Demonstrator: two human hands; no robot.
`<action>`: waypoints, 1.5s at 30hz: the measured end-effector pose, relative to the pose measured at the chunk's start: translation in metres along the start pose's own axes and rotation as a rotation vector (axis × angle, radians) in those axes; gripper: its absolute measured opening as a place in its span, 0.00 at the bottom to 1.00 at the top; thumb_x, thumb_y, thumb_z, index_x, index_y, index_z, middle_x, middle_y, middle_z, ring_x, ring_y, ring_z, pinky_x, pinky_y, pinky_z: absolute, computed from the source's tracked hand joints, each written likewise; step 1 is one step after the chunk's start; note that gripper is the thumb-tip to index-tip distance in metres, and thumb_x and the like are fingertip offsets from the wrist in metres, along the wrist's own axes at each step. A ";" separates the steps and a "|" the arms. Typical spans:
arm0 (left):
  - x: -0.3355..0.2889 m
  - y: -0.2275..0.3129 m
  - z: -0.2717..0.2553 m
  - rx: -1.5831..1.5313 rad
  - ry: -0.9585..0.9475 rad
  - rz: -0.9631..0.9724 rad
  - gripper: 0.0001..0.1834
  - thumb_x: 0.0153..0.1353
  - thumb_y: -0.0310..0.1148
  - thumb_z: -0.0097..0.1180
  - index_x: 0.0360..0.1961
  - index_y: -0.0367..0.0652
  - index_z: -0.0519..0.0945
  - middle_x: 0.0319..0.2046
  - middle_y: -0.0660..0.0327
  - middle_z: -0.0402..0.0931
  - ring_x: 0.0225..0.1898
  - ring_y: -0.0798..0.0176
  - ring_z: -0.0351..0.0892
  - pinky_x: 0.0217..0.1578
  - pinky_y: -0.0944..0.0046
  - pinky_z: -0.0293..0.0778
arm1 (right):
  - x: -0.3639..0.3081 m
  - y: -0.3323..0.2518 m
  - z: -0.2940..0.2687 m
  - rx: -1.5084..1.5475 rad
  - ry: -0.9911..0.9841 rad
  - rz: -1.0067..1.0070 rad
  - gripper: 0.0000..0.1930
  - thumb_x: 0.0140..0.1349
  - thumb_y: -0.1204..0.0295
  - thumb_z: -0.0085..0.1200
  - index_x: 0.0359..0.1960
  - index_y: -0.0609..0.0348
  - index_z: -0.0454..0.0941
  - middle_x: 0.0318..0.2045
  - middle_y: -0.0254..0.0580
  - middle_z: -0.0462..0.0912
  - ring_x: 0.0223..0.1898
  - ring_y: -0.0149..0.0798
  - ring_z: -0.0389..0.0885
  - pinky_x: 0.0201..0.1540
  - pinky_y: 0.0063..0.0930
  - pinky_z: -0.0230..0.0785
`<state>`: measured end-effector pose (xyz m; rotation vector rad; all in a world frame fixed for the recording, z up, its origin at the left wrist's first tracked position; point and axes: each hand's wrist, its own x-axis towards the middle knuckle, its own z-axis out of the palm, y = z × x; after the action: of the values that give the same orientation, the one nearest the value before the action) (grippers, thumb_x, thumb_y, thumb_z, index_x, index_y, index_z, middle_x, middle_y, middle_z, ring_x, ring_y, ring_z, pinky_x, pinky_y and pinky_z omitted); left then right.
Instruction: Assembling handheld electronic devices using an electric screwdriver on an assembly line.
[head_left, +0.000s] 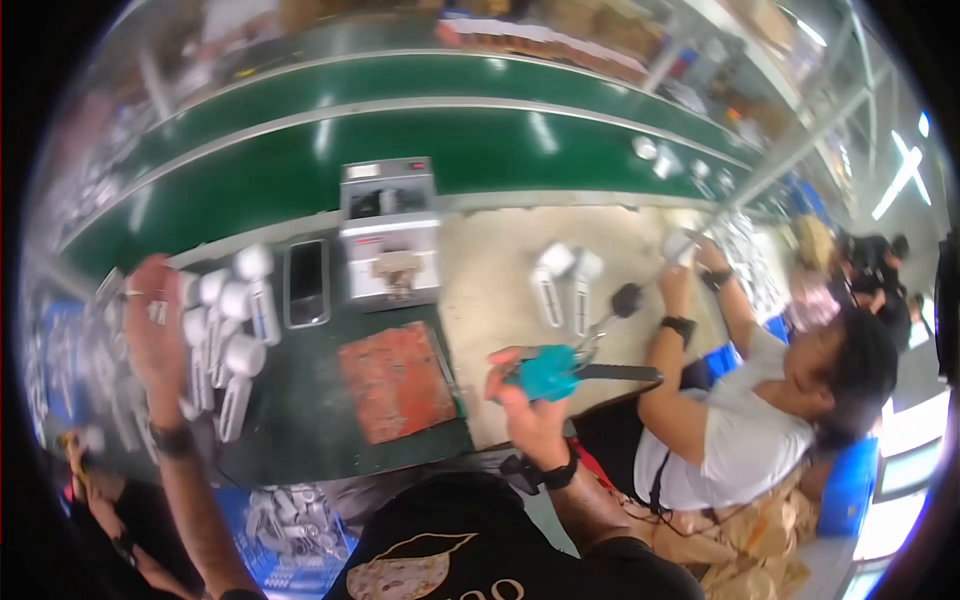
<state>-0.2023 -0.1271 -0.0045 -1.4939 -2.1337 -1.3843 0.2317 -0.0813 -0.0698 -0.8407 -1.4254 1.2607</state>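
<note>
My right hand [535, 425] is closed around a teal hand tool [548, 372] over the front of the bench. A dark, straight bar [625, 373] extends from it to the right, and a metal hook-like part with a black end hangs just above. On the left, my left hand [155, 325] stretches forward, blurred, its fingers extended beside a group of white round-headed pieces with long handles [238, 385]. Whether it touches any of them is not clear. Between my hands lies a worn reddish square mat [396, 382].
A grey box-shaped device [390, 235] stands at the bench's back, with a phone [307, 283] beside it. Two white pieces [566, 285] lie right of it. Green conveyor belts [480, 140] run behind. A co-worker [735, 410] sits close on my right; a blue crate [290, 535] is below.
</note>
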 end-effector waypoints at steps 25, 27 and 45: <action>-0.110 0.226 0.224 -0.489 -0.749 0.268 0.11 0.60 0.32 0.60 0.38 0.36 0.77 0.30 0.47 0.79 0.32 0.42 0.80 0.36 0.50 0.74 | 0.014 -0.013 -0.064 -0.403 0.130 -0.123 0.22 0.63 0.61 0.64 0.54 0.61 0.77 0.45 0.54 0.82 0.44 0.59 0.79 0.48 0.42 0.71; -0.110 0.221 0.192 -0.414 -0.680 0.334 0.11 0.60 0.32 0.60 0.39 0.36 0.76 0.33 0.47 0.79 0.33 0.44 0.79 0.37 0.52 0.74 | 0.020 -0.021 -0.059 -0.357 0.126 -0.092 0.21 0.64 0.61 0.64 0.53 0.62 0.78 0.45 0.55 0.83 0.45 0.58 0.80 0.48 0.41 0.71; -0.119 0.125 0.129 -0.311 -0.673 0.341 0.19 0.59 0.34 0.63 0.52 0.41 0.80 0.54 0.54 0.79 0.54 0.48 0.78 0.50 0.54 0.75 | 0.047 -0.029 0.023 0.179 -0.040 -0.106 0.36 0.63 0.40 0.56 0.51 0.67 0.70 0.28 0.39 0.75 0.29 0.34 0.74 0.32 0.28 0.67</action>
<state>-0.0016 -0.0969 -0.0753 -2.6024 -1.8685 -1.2398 0.2019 -0.0495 -0.0297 -0.6143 -1.3484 1.3080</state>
